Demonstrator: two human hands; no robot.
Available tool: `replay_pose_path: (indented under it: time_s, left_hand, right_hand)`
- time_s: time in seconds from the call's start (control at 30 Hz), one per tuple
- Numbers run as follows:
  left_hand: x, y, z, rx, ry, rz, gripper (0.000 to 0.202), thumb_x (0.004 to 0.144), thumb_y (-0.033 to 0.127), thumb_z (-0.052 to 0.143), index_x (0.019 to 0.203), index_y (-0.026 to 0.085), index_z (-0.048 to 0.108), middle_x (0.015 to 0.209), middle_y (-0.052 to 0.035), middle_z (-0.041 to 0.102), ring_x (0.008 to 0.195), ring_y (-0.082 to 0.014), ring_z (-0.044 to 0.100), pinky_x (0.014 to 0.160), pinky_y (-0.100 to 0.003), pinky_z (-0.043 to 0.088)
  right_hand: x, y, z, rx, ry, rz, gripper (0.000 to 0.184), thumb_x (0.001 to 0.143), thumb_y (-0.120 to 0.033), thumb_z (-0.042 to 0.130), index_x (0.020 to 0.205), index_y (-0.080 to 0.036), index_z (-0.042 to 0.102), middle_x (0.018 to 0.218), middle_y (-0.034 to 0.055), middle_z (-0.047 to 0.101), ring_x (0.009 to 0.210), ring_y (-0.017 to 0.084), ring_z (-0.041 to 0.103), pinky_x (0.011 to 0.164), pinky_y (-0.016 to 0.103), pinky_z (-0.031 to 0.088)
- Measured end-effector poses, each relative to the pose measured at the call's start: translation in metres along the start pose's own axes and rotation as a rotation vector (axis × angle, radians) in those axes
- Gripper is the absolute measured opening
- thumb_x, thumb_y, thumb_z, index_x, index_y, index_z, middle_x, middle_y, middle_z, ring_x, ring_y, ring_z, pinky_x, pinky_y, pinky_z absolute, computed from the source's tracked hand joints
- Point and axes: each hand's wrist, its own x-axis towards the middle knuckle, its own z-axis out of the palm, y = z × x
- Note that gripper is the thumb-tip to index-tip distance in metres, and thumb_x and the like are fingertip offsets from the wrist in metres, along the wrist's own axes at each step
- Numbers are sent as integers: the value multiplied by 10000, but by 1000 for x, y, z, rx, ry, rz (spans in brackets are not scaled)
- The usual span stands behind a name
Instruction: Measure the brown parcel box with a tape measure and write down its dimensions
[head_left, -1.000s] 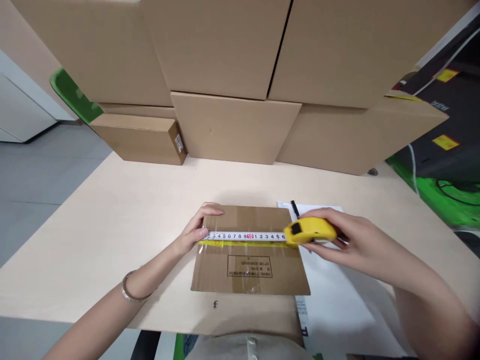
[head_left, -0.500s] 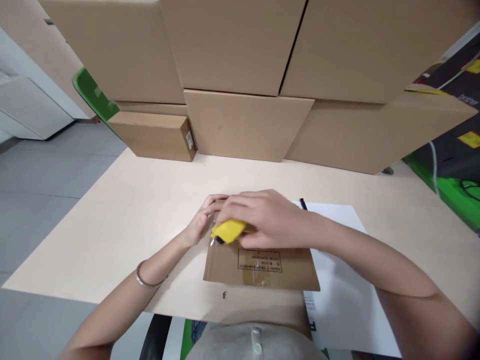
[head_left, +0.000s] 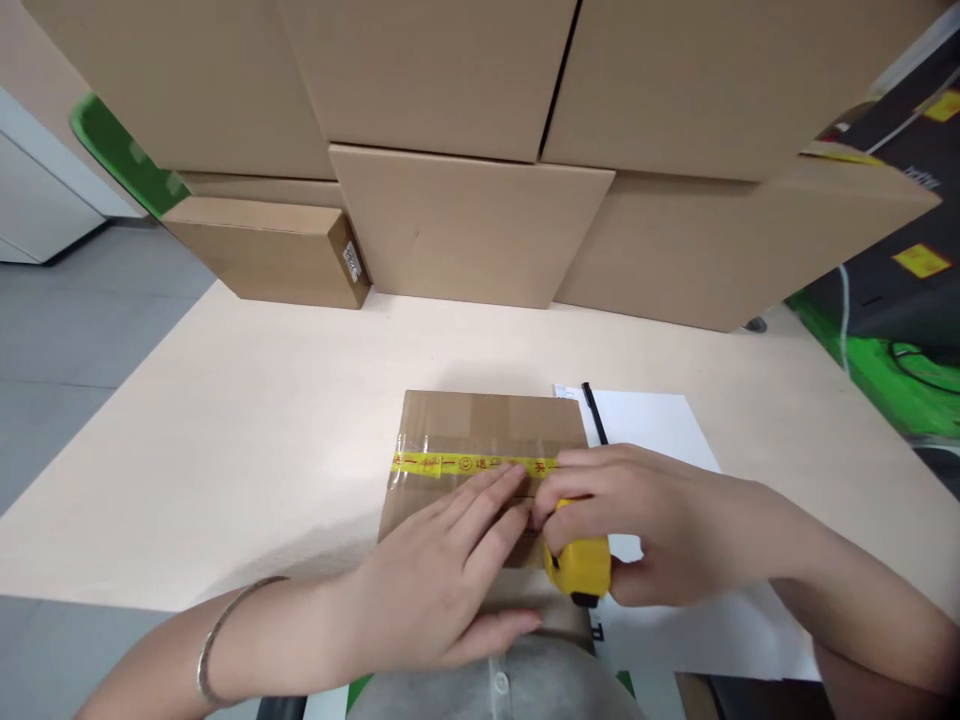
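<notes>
A flat brown cardboard box (head_left: 480, 430) lies on the pale table (head_left: 247, 430), sealed across its top with a strip of yellow printed tape (head_left: 469, 465). My left hand (head_left: 442, 580) rests flat on the box's near half, fingers stretched out and pointing up right. My right hand (head_left: 645, 520) grips a yellow tape measure (head_left: 579, 568) at the box's near right corner. No blade of the tape measure shows. The fingertips of both hands nearly meet over the box.
Large cardboard boxes (head_left: 465, 230) are stacked along the table's far edge, with a smaller carton (head_left: 262, 250) at the left. A white paper sheet (head_left: 652, 420) with a black pen (head_left: 594, 412) lies right of the box. Green and black objects (head_left: 892, 360) stand at the far right.
The tape that was stretched across the box is now retracted. My right hand brought the tape measure from the right, over the box, down to its near right corner. My left hand moved onto the near half.
</notes>
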Motion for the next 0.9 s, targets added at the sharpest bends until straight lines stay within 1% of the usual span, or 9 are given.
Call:
replay_pose_path:
  time_s: [0.1,0.23,0.27,0.33,0.4,0.47,0.67,0.77,0.9]
  left_hand:
    - [-2,-4,7,19,-13,13,574,1000,481,548,1340,25,464,1381,-324,624,1388,-411,561,1081,-519,563]
    - [-4,-8,6,64,-35,76,450,999,460,541,1247,83,547,1404,-319,597,1413,-421,527,1075,-544,548]
    - [-4,-7,5,79,-49,86,434,1003,446,541,1267,102,559,1428,-309,578,1412,-422,528,1071,-544,545]
    - [-4,-6,4,106,-82,90,461,1016,438,531,1399,182,537,1488,-270,532,1402,-421,538,1054,-541,544]
    - [-3,-3,5,134,-113,77,533,1028,469,506,1534,314,446,1530,-221,500,1387,-415,555,1037,-533,546]
    - [-2,-2,7,167,-133,62,584,1030,513,486,1588,378,377,1547,-195,490,1371,-404,570,1043,-523,535]
    - [-3,-2,12,189,-133,59,613,1019,566,479,1590,359,395,1559,-179,492,1376,-391,556,1089,-512,493]
    - [-3,-2,12,185,-142,64,617,1016,572,483,1590,362,394,1576,-178,477,1380,-391,552,1087,-507,493]
    - [-4,-2,11,184,-148,61,630,1007,575,505,1591,364,396,1584,-192,461,1370,-410,558,1076,-518,493]
  right_hand:
    - [3,5,-4,-16,9,-24,336,748,-80,624,1035,-248,670,1080,-8,739,858,163,583,720,299,433]
    - [7,17,-22,3,-3,-48,319,780,-62,620,1035,-244,679,1106,12,728,900,168,601,764,300,458]
    - [8,21,-28,19,-6,-51,312,790,-61,619,1037,-241,681,1120,23,721,934,172,614,804,306,468]
    - [13,31,-41,57,-16,-52,307,798,-55,614,1041,-231,683,1140,43,710,1006,184,631,890,322,477]
    - [20,41,-55,82,-28,-33,327,789,-56,619,1063,-222,686,1160,55,702,1051,196,638,937,335,481]
    - [29,52,-69,82,-36,4,347,777,-69,629,1084,-220,693,1176,58,697,1060,206,641,940,346,493]
    - [50,83,-96,36,-28,101,321,790,-117,640,1082,-230,709,1205,48,705,1055,208,643,882,344,515]
    - [56,94,-103,74,-27,127,325,795,-118,622,1091,-232,690,1242,47,695,1064,199,647,865,335,521]
    - [57,100,-108,112,-32,119,318,784,-131,610,1084,-215,674,1231,60,699,1083,204,648,900,346,518]
